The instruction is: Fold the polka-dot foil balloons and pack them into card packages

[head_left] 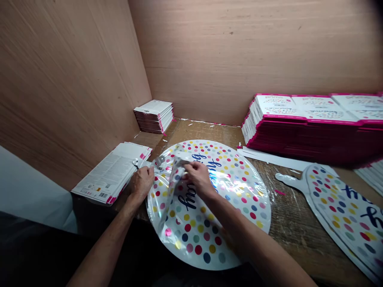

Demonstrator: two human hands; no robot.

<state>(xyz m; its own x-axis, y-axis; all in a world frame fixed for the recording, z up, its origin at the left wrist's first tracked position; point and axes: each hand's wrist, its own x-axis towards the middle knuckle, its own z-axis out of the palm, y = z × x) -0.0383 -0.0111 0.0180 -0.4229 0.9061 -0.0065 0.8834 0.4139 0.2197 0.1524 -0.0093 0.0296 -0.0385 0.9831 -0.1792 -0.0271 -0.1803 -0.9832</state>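
A round, flat foil balloon (206, 243) with many-coloured dots and dark blue lettering lies on the worktop in front of me. At its left edge my left hand (143, 181) is closed on the balloon's neck, with the pale tail end showing past the fingers. Over the balloon's left half, my right hand (198, 177) pinches a shiny flap of it that is lifted and folded toward the right. The right fingertips are partly hidden by the flap.
Further dotted balloons (338, 211) lie stacked at the right. A long pile of white and pink printed cards (314, 111) stands at the back right. Two smaller card stacks, one behind (154, 113) and one nearer (113, 171), lie left. Wooden panels (239, 48) enclose the back and left.
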